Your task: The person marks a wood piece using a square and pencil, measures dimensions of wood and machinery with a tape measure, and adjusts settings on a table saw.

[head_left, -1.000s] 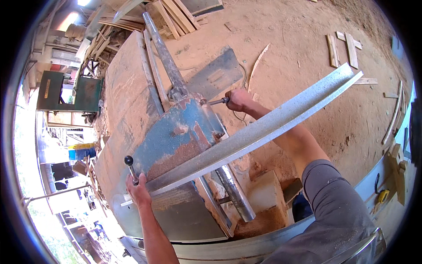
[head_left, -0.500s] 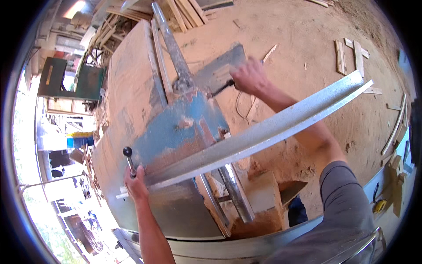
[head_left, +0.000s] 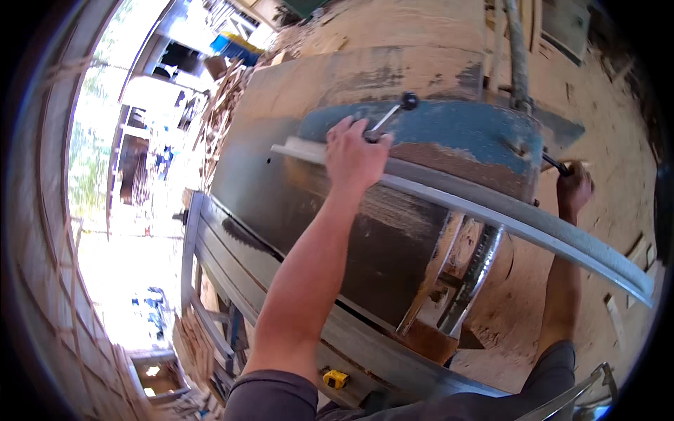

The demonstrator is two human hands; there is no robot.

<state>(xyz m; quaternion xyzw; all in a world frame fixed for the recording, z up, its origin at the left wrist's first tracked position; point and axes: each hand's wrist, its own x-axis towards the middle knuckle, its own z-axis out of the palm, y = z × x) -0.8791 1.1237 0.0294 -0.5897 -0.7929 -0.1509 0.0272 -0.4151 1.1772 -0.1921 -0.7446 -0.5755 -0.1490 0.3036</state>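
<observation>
Head view shows the left hand (head_left: 354, 154) a little above the centre, toward twelve o'clock. Its fingers are bent over a long grey metal rail (head_left: 491, 210), and the base of a lever (head_left: 385, 121) stands between the thumb and the forefinger. How firmly these fingers close, I cannot tell, because the back of the hand hides the palm side. From this hand the lever leans toward one or two o'clock and ends in a black ball knob (head_left: 409, 100), which no finger touches.

Near three o'clock, the right hand (head_left: 576, 186) is closed around a black handle (head_left: 562, 168); the handle points from the fist toward ten o'clock, to the side of a worn blue housing (head_left: 463, 126).

This housing lies at two o'clock, just behind the rail. The rail runs slantwise from the ten o'clock side of the left hand to its far end between three and four o'clock, crossing above a shiny round bar (head_left: 477, 274) at four o'clock. Under the left forearm spreads a dark machine table (head_left: 281, 203), with a toothed blade (head_left: 246, 235) at nine o'clock. At six o'clock sits a yellow tape measure (head_left: 336, 379); wood scraps (head_left: 223, 116) are heaped at ten o'clock.
</observation>
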